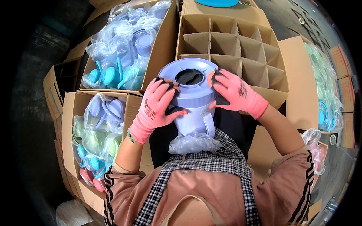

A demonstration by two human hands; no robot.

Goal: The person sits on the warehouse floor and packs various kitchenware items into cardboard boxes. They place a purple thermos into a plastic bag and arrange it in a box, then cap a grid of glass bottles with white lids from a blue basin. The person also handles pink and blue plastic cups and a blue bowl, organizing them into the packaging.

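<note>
Boxes are crowding in all around here, cartons on every side. Both gloved hands are pressing on the lid (188, 77) of a lilac jug (194, 109) over the person's lap: left hand (156, 109) curled tight around the lid's rim and the jug's side, right hand (233, 92) clamping the other side. The lid looks about seated. The bag (194, 143) is bunching loose at the jug's bottom, so bagging isn't done. Every cell of the divider box (245, 52) that I can see is sitting empty, so packing looks barely started.
</note>
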